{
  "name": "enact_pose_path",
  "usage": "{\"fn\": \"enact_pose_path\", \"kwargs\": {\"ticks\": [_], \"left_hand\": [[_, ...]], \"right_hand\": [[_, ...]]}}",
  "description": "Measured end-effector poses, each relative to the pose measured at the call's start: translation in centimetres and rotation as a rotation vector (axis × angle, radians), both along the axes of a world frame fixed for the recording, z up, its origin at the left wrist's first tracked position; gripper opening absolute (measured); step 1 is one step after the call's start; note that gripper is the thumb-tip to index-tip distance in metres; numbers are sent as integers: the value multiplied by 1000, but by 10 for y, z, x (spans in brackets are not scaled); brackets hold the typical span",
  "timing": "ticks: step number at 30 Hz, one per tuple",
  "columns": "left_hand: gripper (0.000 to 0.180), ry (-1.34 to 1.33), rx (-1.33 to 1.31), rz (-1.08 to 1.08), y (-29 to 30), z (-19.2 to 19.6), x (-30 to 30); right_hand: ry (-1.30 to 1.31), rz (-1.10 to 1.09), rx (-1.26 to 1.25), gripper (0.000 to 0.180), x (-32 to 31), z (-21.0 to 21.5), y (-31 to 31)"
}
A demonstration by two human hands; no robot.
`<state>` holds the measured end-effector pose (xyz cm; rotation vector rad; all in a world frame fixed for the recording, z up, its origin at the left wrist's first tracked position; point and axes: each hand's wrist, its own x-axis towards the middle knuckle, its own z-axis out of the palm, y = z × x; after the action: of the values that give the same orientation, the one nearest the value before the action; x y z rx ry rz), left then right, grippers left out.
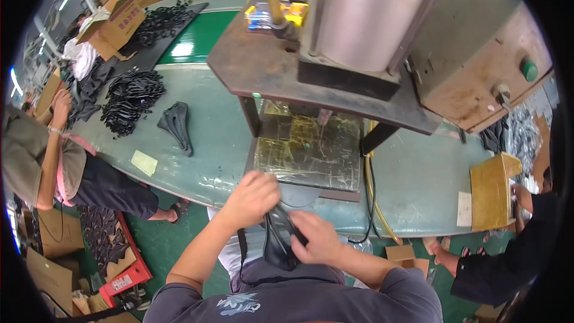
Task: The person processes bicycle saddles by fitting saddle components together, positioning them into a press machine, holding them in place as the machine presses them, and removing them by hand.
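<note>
A black bicycle saddle (276,244) is held close to my body, its narrow end pointing toward the press. My left hand (254,196) is closed around the narrow end. At the wide end, my right hand (315,236) grips the right edge, its fingers curled over the side. What lies under my fingers is hidden. Just beyond my hands is the press's dark, tape-covered plate (308,158). Another black saddle (175,125) rests alone on the green table (215,125) to the left.
The press's metal cylinder (371,18) and control box (484,66) rise ahead. Black parts (131,98) are heaped at left. A person (54,155) stands left; another person (502,251) works at right beside a yellowish box (490,191). A yellow hose (372,203) hangs off the table's edge.
</note>
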<state>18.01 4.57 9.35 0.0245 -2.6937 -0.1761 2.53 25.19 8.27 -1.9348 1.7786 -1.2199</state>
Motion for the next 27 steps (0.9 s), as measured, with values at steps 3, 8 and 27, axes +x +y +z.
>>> {"fn": "enact_pose_path", "kwargs": {"ticks": [3, 8, 27], "left_hand": [[53, 165, 236, 313, 7, -4, -30], [22, 318, 923, 379, 11, -25, -71], [30, 320, 455, 516, -42, -74, -187]], "right_hand": [[-60, -215, -83, 56, -23, -6, -15], [5, -490, -92, 52, -77, -8, -65], [68, -636, -241, 50, -136, -64, -155]]}}
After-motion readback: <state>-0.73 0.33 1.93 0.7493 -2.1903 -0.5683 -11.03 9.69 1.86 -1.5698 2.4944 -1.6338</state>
